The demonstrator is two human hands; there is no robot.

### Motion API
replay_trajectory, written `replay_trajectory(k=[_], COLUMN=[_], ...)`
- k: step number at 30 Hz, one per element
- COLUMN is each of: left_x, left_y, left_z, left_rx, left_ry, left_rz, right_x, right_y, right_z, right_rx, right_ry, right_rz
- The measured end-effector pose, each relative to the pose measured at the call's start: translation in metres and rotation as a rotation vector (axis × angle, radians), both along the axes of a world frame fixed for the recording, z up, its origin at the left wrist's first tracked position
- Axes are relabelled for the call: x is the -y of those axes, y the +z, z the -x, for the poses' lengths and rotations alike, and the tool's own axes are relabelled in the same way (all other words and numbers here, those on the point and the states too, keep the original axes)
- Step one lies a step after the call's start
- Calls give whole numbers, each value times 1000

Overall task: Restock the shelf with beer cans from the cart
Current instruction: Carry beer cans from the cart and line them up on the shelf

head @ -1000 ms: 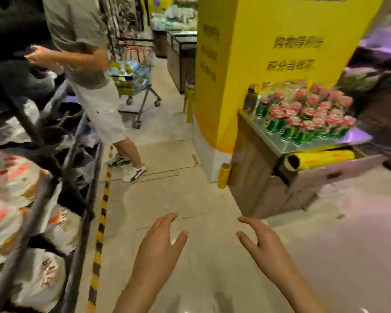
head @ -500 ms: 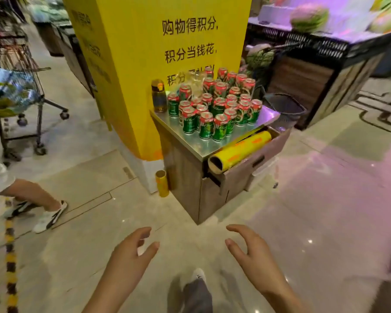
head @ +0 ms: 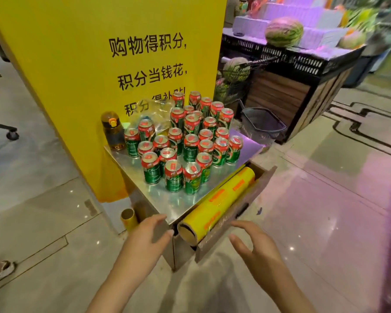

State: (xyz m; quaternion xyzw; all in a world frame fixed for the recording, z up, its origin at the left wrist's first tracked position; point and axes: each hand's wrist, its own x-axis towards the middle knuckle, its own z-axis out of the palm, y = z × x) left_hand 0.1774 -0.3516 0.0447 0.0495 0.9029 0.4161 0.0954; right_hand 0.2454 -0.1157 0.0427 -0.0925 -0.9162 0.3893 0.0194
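Head view: left hand (head: 147, 237) and right hand (head: 254, 243) both released, holding nothing, low before the steel-topped stand (head: 181, 201). Beer cans (head: 181, 147) stand clustered upright on it. Judgement: reach nearest front cans, grasp 1 per hand, avoid toppling neighbours and the yellow film roll (head: 217, 202).

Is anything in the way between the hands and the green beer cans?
Partly. The yellow cling-film roll lies between the right hand and the green beer cans. The left hand faces only bare steel countertop.
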Motion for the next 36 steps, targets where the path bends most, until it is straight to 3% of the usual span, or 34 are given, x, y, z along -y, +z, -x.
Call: replay_trajectory(k=[7,21,26,30,36], left_x=[-49,-46,-47,-33,-54], left_y=[4,3,-8,-50,-45], left_z=[93,287,343,377,390], left_rx=[-20,15,-40,-75,-191], left_ry=[26,554,559,590,708], left_rz=[-37,22,148,142,114], right_x=[-46,-81,-72,-59,-46], right_y=[-9,-3,-32,-58,-63], right_z=[125,400,461,488,490], right_rx=[-18,58,43,4,-74], right_ry=[72,313,340,308,178], right_rz=[43,80,124,138,171])
